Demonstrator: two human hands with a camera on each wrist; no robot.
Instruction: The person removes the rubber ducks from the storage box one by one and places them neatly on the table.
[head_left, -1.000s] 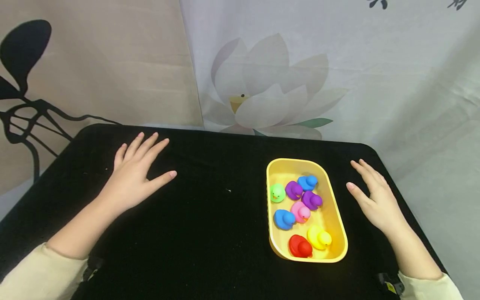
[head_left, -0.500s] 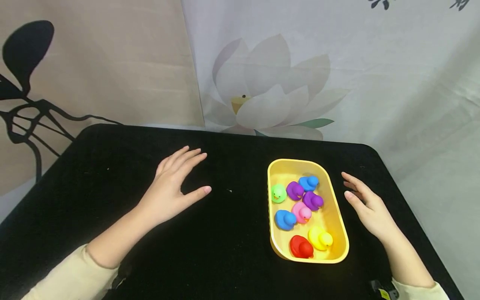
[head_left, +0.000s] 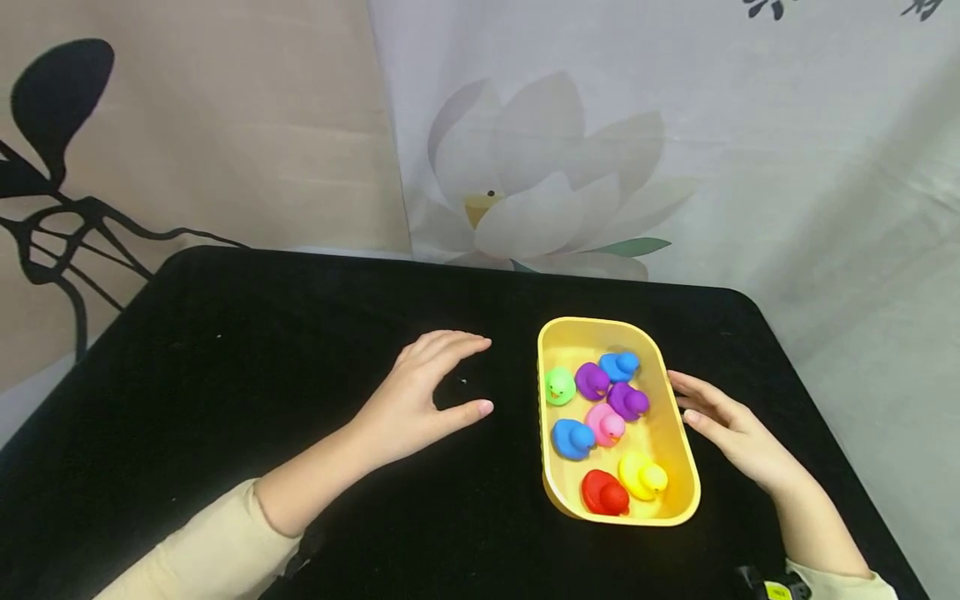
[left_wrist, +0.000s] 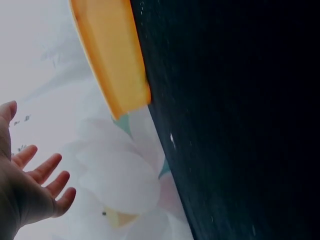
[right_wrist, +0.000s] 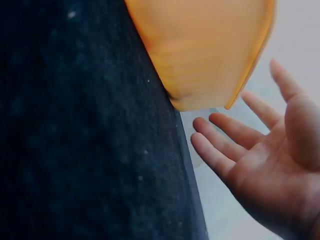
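clearly, eight small toy ducks are held in one yellow tub [head_left: 570, 337], which is set toward the right of the black tabletop [head_left: 337, 317]. near its far end a blue duck [head_left: 618, 366] is placed, with a purple duck [head_left: 592, 381] and a second purple duck [head_left: 627, 402] just beside it. a green duck [head_left: 560, 387] is set by the left wall; a pink duck [head_left: 605, 425] and a second blue duck [head_left: 573, 439] are grouped near the middle. the near end is taken up by a red duck [head_left: 604, 492] and a yellow duck [head_left: 642, 476].

the tub is flanked by both hands. the left hand [head_left: 420, 396] is held clear of it, the grip spread, thumb and fingers apart. the right hand [head_left: 731, 433] is held at the right wall, its grip likewise apart around nothing; whether the rim is touched cannot be told.

by both wrist views only the tub's outer wall is shown, the ducks being hidden; in the right one all five fingers are seen, partly hidden from the head camera. the tabletop is dotted with pale specks, and behind it a cloth backdrop [head_left: 787, 167] is printed with a pale lotus [head_left: 555, 192].
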